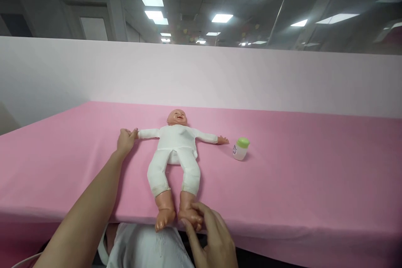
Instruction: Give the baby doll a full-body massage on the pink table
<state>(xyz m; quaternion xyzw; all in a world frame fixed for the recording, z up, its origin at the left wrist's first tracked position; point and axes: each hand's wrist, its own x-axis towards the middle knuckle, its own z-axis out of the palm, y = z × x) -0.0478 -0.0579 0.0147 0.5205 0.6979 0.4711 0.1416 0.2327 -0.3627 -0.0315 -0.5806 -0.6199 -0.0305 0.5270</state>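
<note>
White-bodied doll (pixel 176 139) on pink cloth (pixel 301 171)

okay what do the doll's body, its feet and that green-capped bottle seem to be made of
Doll's body: likely matte white cloth, judging by soft folds. Feet: probably smooth plastic or vinyl, given glossy highlights. Bottle: cloudy, translucent walls, so perhaps plastic.

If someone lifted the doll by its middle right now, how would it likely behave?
The doll would probably flop at the shoulders and hips, since its white torso and limbs look like soft fabric. Its glossy head and feet look like firm moulded material, so they may sag downward and feel slicker than the cloth.
</note>
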